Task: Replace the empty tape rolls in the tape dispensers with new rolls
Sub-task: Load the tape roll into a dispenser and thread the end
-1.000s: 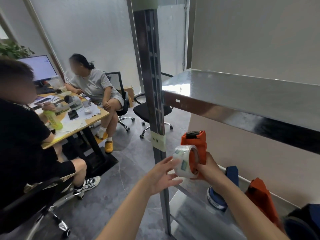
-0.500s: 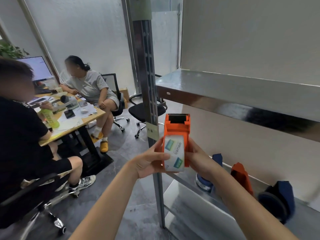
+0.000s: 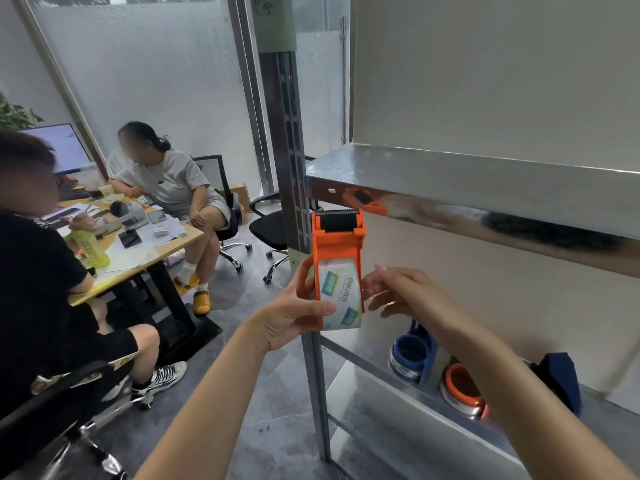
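Note:
An orange tape dispenser (image 3: 337,244) is held upright in front of me, its black roller and cutter at the top. A new clear tape roll (image 3: 341,294) with green and blue labels sits in its frame. My left hand (image 3: 294,311) grips the dispenser from the left, thumb lying on the roll's lower edge. My right hand (image 3: 398,292) hovers just right of the roll with fingers spread, apart from the dispenser or barely touching it. On the lower shelf stand a blue dispenser (image 3: 412,355), an orange dispenser (image 3: 462,389) and a dark blue dispenser (image 3: 561,379).
A steel shelf (image 3: 485,188) juts out at head height on the right, with its upright post (image 3: 294,188) right behind the dispenser. Two people sit at a cluttered desk (image 3: 138,251) to the left. An empty office chair (image 3: 273,226) stands behind the post.
The dispenser has been raised closer to the upper shelf edge. My right hand has let go of its right side and opened. My left hand has taken over the grip.

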The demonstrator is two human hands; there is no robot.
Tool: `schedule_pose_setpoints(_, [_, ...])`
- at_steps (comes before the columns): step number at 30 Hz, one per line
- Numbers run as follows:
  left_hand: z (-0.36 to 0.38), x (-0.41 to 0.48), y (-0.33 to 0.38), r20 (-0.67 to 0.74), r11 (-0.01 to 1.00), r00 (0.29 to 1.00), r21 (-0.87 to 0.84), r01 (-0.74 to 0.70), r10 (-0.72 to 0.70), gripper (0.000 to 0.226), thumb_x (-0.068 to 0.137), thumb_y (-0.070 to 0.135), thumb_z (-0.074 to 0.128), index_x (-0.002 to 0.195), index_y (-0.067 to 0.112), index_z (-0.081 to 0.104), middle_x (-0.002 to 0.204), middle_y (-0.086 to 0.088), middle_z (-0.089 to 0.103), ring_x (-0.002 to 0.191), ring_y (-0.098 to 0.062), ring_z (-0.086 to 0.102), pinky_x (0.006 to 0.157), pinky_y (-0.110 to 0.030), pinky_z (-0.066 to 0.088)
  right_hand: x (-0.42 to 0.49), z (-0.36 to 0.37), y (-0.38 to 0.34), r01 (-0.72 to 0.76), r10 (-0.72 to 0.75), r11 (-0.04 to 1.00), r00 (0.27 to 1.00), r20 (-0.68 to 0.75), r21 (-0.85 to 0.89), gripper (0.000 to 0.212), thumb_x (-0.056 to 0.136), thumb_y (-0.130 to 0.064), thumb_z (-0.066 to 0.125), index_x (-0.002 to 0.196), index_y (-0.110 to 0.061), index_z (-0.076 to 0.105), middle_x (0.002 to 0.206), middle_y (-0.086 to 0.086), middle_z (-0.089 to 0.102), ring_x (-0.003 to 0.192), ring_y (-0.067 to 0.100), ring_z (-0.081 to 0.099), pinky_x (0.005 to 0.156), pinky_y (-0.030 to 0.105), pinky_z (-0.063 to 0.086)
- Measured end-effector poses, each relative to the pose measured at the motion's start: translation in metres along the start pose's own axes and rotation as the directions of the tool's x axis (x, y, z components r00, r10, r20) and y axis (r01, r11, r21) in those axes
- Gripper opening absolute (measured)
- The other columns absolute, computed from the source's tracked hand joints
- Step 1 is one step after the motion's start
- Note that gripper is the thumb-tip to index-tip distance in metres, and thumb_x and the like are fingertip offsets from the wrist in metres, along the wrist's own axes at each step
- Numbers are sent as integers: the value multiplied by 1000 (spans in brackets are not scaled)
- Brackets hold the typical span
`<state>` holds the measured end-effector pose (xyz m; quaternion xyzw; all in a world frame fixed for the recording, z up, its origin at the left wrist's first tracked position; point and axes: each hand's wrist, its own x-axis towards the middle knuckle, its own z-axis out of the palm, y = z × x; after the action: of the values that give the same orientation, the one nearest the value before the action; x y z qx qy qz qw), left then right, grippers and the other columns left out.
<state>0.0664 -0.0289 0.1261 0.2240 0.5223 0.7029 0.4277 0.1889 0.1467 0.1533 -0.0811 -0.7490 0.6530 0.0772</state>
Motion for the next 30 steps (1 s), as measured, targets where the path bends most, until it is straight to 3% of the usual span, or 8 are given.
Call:
schedule_pose_setpoints(2, [2, 2, 1, 29, 1000, 1000, 13, -7, 6, 97, 60, -13, 69, 139, 34, 34, 126, -15, 57, 105, -32, 65, 75, -47, 56, -2, 9, -2, -8, 14, 997, 997, 70, -81, 38, 90, -47, 51, 101, -15, 69, 98, 0, 73, 90, 15, 69, 81, 27, 57])
schedule_pose_setpoints(5, [4, 4, 2, 58, 1000, 998, 6, -3, 2, 100, 54, -5, 75, 138, 33, 36, 129, -17, 54, 109, -34, 61, 78, -48, 55, -1, 16, 2, 13, -13, 1000, 1000, 17, -2, 25, 91, -26, 61, 105, -7, 68, 100, 2, 74, 95, 19, 69, 87, 31, 56])
schedule_pose_setpoints(7, [3, 4, 3, 51, 1000, 999, 22, 3, -4, 100, 52, -4, 75, 137, 33, 36, 128, -16, 54, 108, -34, 62, 80, -48, 55, -2, 17, 3, 23, -24, 999, 1000, 20, 23, 21, 90, -20, 62, 104, -6, 67, 99, 2, 74, 93, 17, 70, 82, 28, 58])
schedule_pose_setpoints(10, [1, 4, 2, 39, 998, 999, 58, -10, 7, 96, 59, -10, 71, 136, 34, 35, 128, -15, 53, 107, -32, 63, 80, -47, 55, -1, 19, 2, 75, -76, 994, 997, -3, -74, 14, 88, -19, 66, 99, -11, 66, 97, -2, 72, 88, 12, 70, 70, 19, 56])
schedule_pose_setpoints(14, [-2, 3, 2, 22, 998, 999, 49, -40, 39, 94, 63, -13, 65, 137, 36, 35, 128, -14, 54, 108, -32, 63, 84, -50, 54, 1, 21, 2, 180, -236, 946, 953, -190, -270, 43, 77, -23, 78, 113, -27, 54, 104, -12, 58, 89, 10, 64, 71, 22, 57])
schedule_pose_setpoints(16, [-3, 3, 4, 18, 998, 998, 41, -54, 54, 95, 63, -13, 65, 138, 37, 34, 130, -15, 53, 109, -32, 63, 85, -51, 53, 2, 22, 2, 226, -304, 918, 929, -211, -327, 55, 75, -25, 79, 119, -38, 49, 110, -19, 51, 94, 6, 59, 73, 21, 55])
schedule_pose_setpoints(21, [-5, 3, 8, 15, 996, 996, 35, -84, 83, 94, 63, -13, 65, 137, 37, 34, 124, -11, 56, 103, -28, 66, 84, -50, 54, 4, 26, 6, 306, -399, 889, 884, -246, -342, 35, 77, -27, 77, 106, -42, 63, 109, -19, 52, 95, 0, 53, 74, 16, 51])
schedule_pose_setpoints(30, [-5, 3, 8, 3, 996, 997, 54, -76, 76, 94, 60, -12, 67, 132, 41, 37, 127, -11, 54, 111, -33, 61, 84, -49, 54, 5, 35, 1, 362, -497, 843, 806, -320, -398, 22, 77, -28, 76, 80, -45, 62, 96, -17, 56, 92, 3, 53, 68, 13, 46])
